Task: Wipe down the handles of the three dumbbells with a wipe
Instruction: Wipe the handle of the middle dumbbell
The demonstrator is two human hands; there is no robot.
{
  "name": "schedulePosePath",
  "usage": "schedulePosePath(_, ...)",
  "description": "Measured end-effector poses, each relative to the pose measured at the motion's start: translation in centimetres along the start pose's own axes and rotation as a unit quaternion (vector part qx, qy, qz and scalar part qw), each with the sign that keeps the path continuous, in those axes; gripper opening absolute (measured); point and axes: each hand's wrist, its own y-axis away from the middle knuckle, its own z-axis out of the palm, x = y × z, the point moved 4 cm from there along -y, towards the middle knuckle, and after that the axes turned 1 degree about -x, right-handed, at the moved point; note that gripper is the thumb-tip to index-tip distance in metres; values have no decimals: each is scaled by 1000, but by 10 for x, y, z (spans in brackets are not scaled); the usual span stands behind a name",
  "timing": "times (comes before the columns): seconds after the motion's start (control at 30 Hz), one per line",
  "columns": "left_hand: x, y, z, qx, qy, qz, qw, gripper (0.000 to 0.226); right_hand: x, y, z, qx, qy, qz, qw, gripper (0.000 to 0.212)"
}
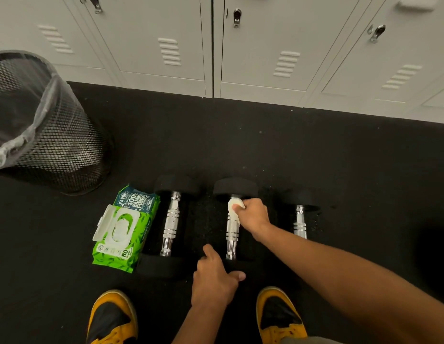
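Three black dumbbells with chrome handles lie side by side on the dark floor: the left dumbbell [171, 223], the middle dumbbell [232, 240] and the right dumbbell [300, 220]. My right hand [253, 214] presses a white wipe [233, 207] around the far end of the middle handle, close to its far head. My left hand [214, 276] grips the near head of the middle dumbbell, thumb and fingers around it. The right dumbbell's near end is hidden behind my right forearm.
A green pack of wipes [125, 229] with its lid flipped up lies left of the dumbbells. A black mesh bin [49, 135] with a clear liner stands at the far left. White lockers [216, 45] line the back. My yellow-and-black shoes [111, 316] are at the bottom.
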Motion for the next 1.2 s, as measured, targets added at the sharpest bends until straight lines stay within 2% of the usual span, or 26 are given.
schedulePosePath(0.17,-1,-1,-1,-3,5,4,1000,83,15,-9,10,-9,-111,61,992,27)
schedulePosePath(0.33,-1,-2,1,-2,5,-3,1000,88,27,-9,16,-48,-154,74,984,31)
schedulePosePath(0.6,-1,-3,3,2,-7,-5,1000,89,47,25,19,-52,-110,54,991,26)
schedulePosePath(1.07,-1,-1,0,1,-11,-3,1000,89,53,60,11,-115,14,33,993,23)
schedulePosePath(1.13,-1,0,0,0,-7,-4,1000,91,52,62,8,-106,1,38,994,21)
schedulePosePath(1.2,0,0,0,2,-7,-7,1000,90,50,64,3,-60,-13,28,998,19)
